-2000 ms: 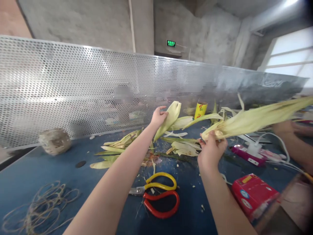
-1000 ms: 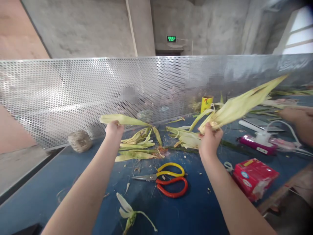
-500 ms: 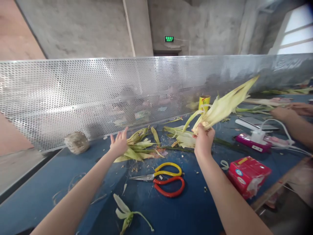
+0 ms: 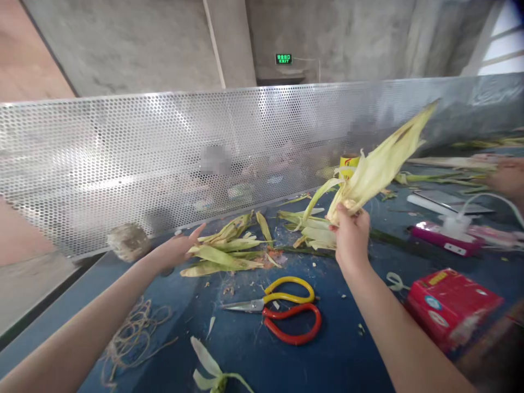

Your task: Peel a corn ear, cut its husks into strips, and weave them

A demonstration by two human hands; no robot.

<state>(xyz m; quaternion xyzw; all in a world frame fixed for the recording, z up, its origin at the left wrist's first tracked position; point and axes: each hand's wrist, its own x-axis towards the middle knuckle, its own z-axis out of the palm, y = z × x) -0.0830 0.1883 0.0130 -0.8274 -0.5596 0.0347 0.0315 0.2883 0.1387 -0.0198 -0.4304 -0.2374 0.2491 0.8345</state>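
My right hand [image 4: 351, 234] is closed round the base of a corn ear still in pale green husk [image 4: 379, 164], which points up and to the right. My left hand [image 4: 177, 249] is open, fingers stretched out, holding nothing, just left of a pile of stripped husk leaves [image 4: 223, 248] on the blue table [image 4: 286, 365]. A second heap of husks [image 4: 308, 227] lies just left of my right hand.
Two pairs of scissors, yellow-handled [image 4: 282, 292] and red-handled [image 4: 292, 323], lie between my arms. A red packet [image 4: 450, 305], a pink power strip [image 4: 444, 239], a yellow can [image 4: 347, 164], a twine ball [image 4: 127, 241], loose twine [image 4: 135, 335]. Perforated metal screen [image 4: 123, 164] behind. Another person's hand [image 4: 507, 177] at right.
My left hand pulled a husk leaf off to the left, dropped it on the pile and opened. My right hand kept hold of the corn and tilted it more upright.
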